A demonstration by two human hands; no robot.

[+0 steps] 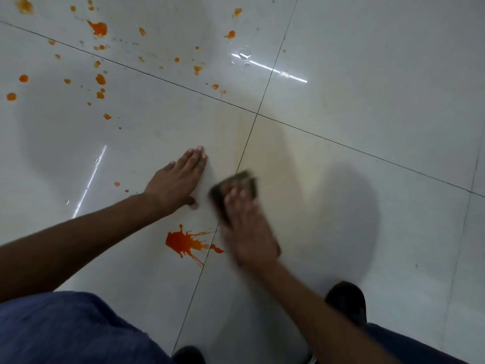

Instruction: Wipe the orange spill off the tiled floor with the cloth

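A big orange splat (pixel 183 242) lies on the pale tiled floor (pixel 367 101) just below my two hands, beside a grout line. Many smaller orange drops (pixel 99 28) are scattered across the upper left tiles. My right hand (pixel 246 232) presses a dark cloth (pixel 237 183) flat on the floor right of the splat; both are blurred by motion, and most of the cloth is hidden under the hand. My left hand (pixel 178 179) rests flat on the tile with straight fingers, left of the cloth. A faint yellowish smear (pixel 275 153) covers the tiles beyond the cloth.
My blue-clad knee (pixel 65 329) fills the lower left and a dark shoe (pixel 346 300) stands at the lower right, with another shoe tip (pixel 189 355) at the bottom edge. Dark grout lines cross near the middle. Light glares streak the glossy tiles.
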